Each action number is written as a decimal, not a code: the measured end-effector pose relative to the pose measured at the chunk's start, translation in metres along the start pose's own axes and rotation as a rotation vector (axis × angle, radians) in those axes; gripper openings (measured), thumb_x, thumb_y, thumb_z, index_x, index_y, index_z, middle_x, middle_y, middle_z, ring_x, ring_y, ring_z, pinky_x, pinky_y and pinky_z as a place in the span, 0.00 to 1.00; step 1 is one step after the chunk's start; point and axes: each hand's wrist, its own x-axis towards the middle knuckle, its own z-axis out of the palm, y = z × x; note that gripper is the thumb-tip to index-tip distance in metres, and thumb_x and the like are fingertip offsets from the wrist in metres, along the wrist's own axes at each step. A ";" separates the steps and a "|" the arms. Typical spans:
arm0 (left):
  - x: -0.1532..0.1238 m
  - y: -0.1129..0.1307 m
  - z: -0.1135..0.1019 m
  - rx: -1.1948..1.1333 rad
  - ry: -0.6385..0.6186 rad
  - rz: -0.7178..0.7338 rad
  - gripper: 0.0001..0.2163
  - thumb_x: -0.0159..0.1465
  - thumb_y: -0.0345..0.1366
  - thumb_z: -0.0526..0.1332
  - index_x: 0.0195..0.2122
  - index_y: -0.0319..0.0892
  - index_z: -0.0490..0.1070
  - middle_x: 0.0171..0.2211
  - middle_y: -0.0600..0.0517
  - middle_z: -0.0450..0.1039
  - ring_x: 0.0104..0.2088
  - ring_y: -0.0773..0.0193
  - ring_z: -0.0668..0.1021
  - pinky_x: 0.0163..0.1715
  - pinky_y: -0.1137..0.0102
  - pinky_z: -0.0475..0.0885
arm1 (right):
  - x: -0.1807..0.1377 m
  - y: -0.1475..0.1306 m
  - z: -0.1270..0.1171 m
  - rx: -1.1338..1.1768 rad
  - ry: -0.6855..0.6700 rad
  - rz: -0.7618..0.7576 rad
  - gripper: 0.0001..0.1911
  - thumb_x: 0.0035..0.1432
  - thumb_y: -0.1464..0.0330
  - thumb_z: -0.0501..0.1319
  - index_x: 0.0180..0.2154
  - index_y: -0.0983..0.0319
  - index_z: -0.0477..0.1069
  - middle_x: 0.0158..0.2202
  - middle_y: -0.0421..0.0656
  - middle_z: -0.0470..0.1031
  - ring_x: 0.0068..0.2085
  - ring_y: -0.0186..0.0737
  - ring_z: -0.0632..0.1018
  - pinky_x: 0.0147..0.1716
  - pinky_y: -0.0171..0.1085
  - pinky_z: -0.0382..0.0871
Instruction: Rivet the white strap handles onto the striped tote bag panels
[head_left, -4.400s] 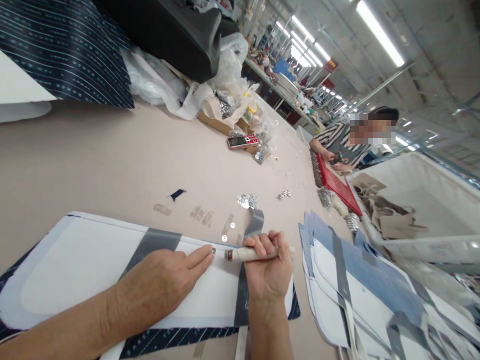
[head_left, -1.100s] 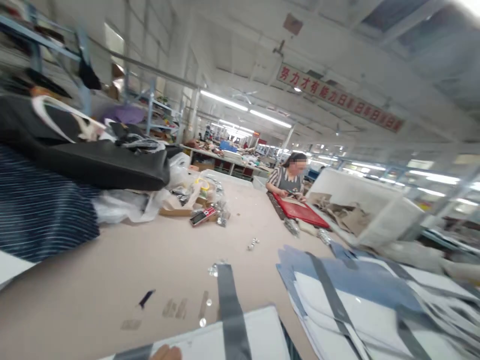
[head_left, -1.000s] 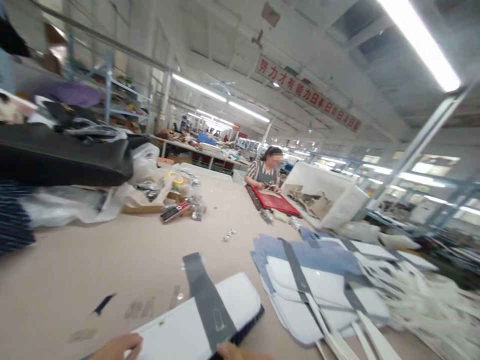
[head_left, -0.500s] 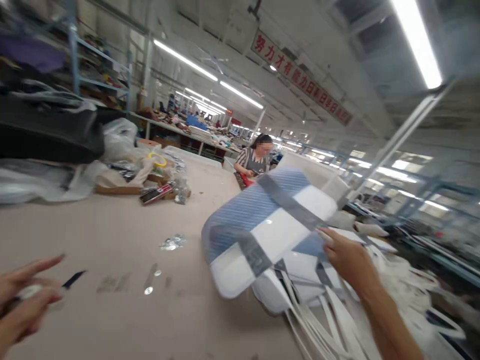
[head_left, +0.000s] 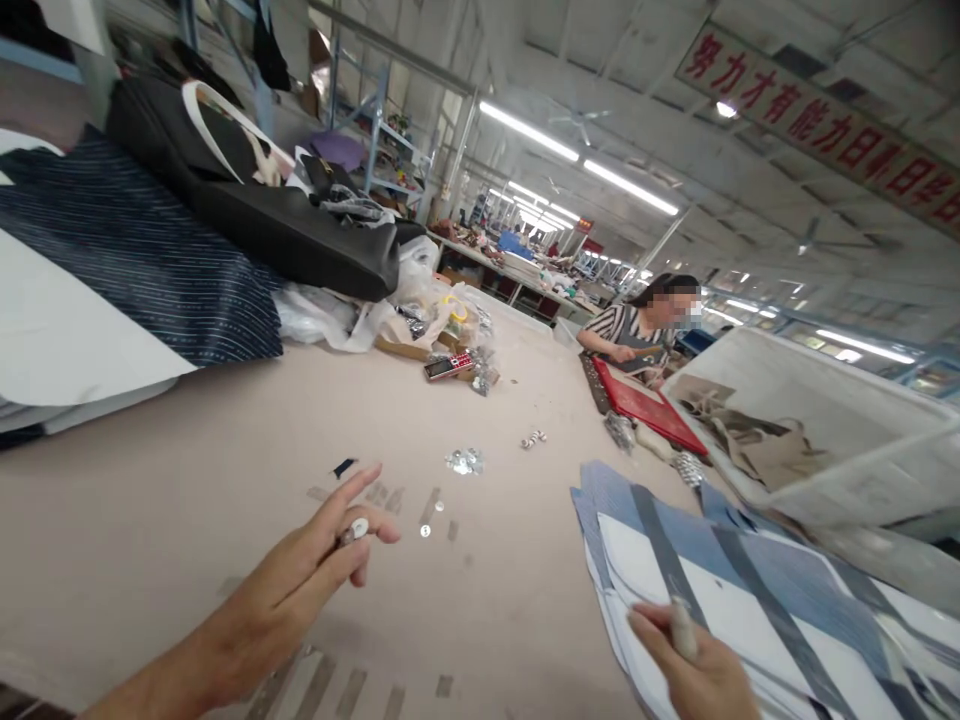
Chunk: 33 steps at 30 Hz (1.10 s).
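My left hand point(head_left: 315, 560) is over the table, index finger stretched out. A small round metal washer point(head_left: 360, 527) is pinched between its thumb and bent fingers. Low on the right, my right hand point(head_left: 697, 665) is curled round a short pale stick-like tool point(head_left: 682, 630), its kind unclear. That hand is over a stack of blue and white fabric panels point(head_left: 720, 580) with grey straps. Two loose metal discs point(head_left: 426, 531) lie right of my left hand, and a small pile of shiny discs point(head_left: 465, 460) lies beyond them.
Dark striped fabric with white backing point(head_left: 150, 270) and a black bag point(head_left: 300, 220) are piled at left. Plastic bags and a red-and-black phone point(head_left: 448, 366) lie at the back. A white bin point(head_left: 825, 420) stands at right; a person point(head_left: 637, 325) works beside a red tray point(head_left: 652, 405).
The view has swung left. The blue and white panel that my right hand was lifting now lies flat on the stack. My left hand has come farther into view with the washer.
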 end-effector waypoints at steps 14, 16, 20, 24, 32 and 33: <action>-0.003 -0.010 -0.001 0.377 -0.111 0.282 0.37 0.72 0.31 0.45 0.72 0.59 0.18 0.66 0.53 0.67 0.63 0.67 0.72 0.60 0.69 0.71 | -0.009 -0.248 0.107 0.975 -0.536 -0.226 0.07 0.57 0.65 0.67 0.35 0.61 0.83 0.33 0.42 0.83 0.35 0.40 0.80 0.39 0.35 0.73; -0.001 -0.014 -0.001 0.373 -0.137 0.268 0.37 0.71 0.29 0.44 0.72 0.57 0.16 0.67 0.52 0.66 0.64 0.66 0.72 0.60 0.67 0.72 | -0.009 -0.248 0.112 0.974 -0.503 -0.237 0.06 0.56 0.66 0.67 0.33 0.60 0.82 0.31 0.40 0.82 0.33 0.39 0.80 0.36 0.34 0.72; 0.002 -0.022 0.002 0.324 -0.163 0.179 0.35 0.72 0.31 0.41 0.72 0.56 0.16 0.67 0.51 0.67 0.64 0.65 0.72 0.62 0.64 0.71 | -0.011 -0.244 0.120 0.909 -0.357 -0.393 0.05 0.59 0.70 0.65 0.32 0.60 0.80 0.30 0.40 0.82 0.31 0.37 0.81 0.35 0.33 0.73; 0.002 -0.023 0.009 0.238 -0.117 0.031 0.33 0.73 0.36 0.42 0.73 0.55 0.21 0.62 0.52 0.74 0.60 0.62 0.76 0.61 0.63 0.72 | -0.014 -0.241 0.127 0.744 -0.172 -0.626 0.06 0.63 0.70 0.62 0.36 0.60 0.78 0.30 0.41 0.82 0.31 0.37 0.82 0.34 0.33 0.73; 0.023 -0.004 -0.016 0.163 0.048 -0.156 0.29 0.70 0.44 0.47 0.72 0.45 0.54 0.52 0.48 0.79 0.32 0.64 0.81 0.40 0.68 0.78 | -0.010 -0.221 0.132 0.554 -0.035 -0.472 0.10 0.63 0.63 0.62 0.32 0.56 0.78 0.25 0.41 0.80 0.23 0.38 0.78 0.27 0.33 0.73; 0.030 -0.007 -0.031 0.208 0.131 -0.172 0.28 0.69 0.45 0.48 0.68 0.44 0.61 0.48 0.50 0.80 0.28 0.66 0.79 0.35 0.69 0.77 | -0.005 -0.209 0.131 0.496 -0.035 -0.387 0.10 0.62 0.60 0.62 0.31 0.55 0.79 0.25 0.41 0.80 0.22 0.38 0.77 0.25 0.34 0.73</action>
